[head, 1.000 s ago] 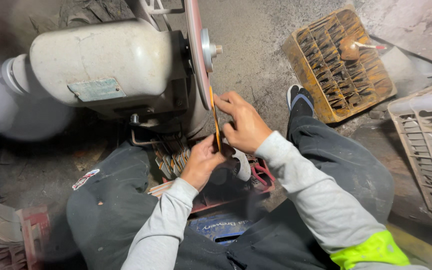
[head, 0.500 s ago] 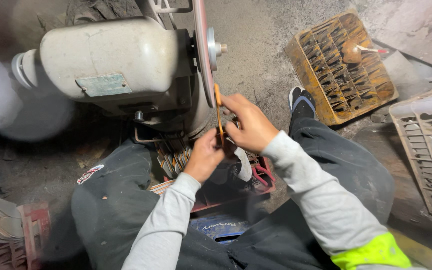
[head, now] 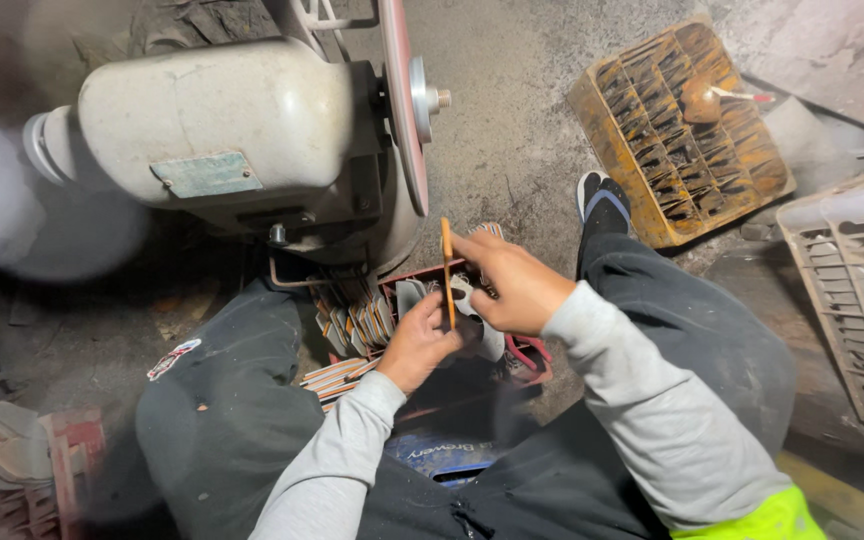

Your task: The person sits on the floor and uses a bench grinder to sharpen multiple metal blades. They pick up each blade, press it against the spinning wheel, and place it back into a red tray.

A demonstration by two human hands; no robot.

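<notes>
Both my hands hold one thin flat orange piece (head: 447, 268) edge-up, just below the red grinding disc (head: 401, 100) of a grey bench motor (head: 222, 130). My left hand (head: 416, 344) grips its lower end. My right hand (head: 507, 280) pinches it from the right side. The piece is a short gap below the disc, not touching it. Under my hands a red crate (head: 527, 352) holds several similar flat pieces (head: 357, 320) standing on edge.
A yellow slotted crate (head: 682, 130) lies on the concrete floor at the upper right. A pale plastic crate (head: 857, 290) stands at the right edge. More flat pieces (head: 2, 460) are stacked at the lower left. My legs flank the red crate.
The orange piece was up against the disc's edge; both hands have drawn it down and back, away from the disc.
</notes>
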